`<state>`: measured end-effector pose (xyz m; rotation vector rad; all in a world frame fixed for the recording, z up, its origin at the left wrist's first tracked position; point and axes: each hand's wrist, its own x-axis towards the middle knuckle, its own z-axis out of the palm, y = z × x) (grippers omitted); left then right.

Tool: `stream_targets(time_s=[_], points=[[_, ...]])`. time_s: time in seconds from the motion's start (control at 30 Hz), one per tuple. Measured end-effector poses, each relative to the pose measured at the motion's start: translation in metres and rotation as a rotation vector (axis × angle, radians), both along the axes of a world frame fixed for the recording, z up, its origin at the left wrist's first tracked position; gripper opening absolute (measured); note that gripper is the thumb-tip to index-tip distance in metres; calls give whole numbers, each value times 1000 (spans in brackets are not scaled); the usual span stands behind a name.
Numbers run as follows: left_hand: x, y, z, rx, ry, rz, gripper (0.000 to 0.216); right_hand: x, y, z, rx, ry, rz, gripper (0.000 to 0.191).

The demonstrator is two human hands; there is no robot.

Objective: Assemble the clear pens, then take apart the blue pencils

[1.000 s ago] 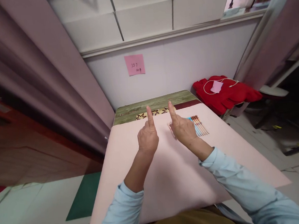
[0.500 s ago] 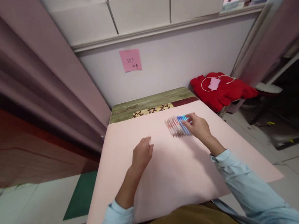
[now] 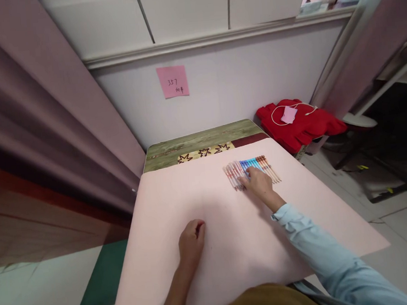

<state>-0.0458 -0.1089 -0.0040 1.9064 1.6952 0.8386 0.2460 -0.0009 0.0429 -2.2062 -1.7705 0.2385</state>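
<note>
Pens lie side by side near the pink sheet's far edge, right of its middle, long axes roughly front-to-back, under the nearer right hand, thumb and forefinger parted; the left hand curls loosely, nearer the sheet's front.

Left hand loosely curled; right hand extended.

My row of pens lies toward the sheet's far right corner, my right hand over its middle. My left hand is nearer the left edge. Beyond the far edge shows the table; behind that, the wall.
</note>
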Motion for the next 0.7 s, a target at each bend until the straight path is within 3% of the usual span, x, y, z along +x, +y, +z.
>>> stream_targets(time_s=[0.27,0.7], points=[[3,-5,-3,82,28,23,21,-24,16,-3,-91,-194,-19,72],[3,-3,-4,114,55,20,21,-34,21,-3,-122,-176,3,74]])
